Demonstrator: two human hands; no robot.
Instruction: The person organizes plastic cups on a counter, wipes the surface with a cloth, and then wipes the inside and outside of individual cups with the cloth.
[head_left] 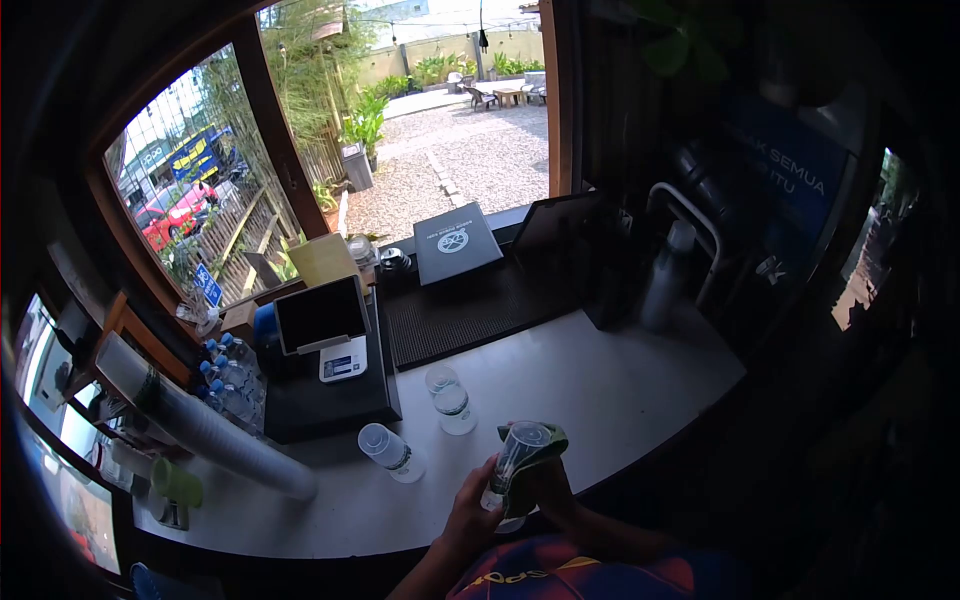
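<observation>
We hold a clear glass (512, 462) up over the near edge of the counter (600, 400), close to our chest. Our left hand (472, 508) is wrapped round the lower part of the glass & grips it from the left side. Our right hand (548, 488) holds a green cloth (540, 445) pressed vs. the rim & right side of the glass, so cloth & glass touch. The glass is tipped, w/ its open top pointing up & a bit to the right. Two more glasses (448, 398) stand upright on the counter just past our hands, touching or nearly so; we can't tell which. Another glass (390, 452) lies tipped over to the left of them, well apart from our hands. Further left there's a long stack of cups (215, 430) lying on its side. Behind it are a small screen (320, 315) on a stand & some water bottles (228, 372). A black rubber mat (470, 310) runs along the back by the window (410, 110).
</observation>
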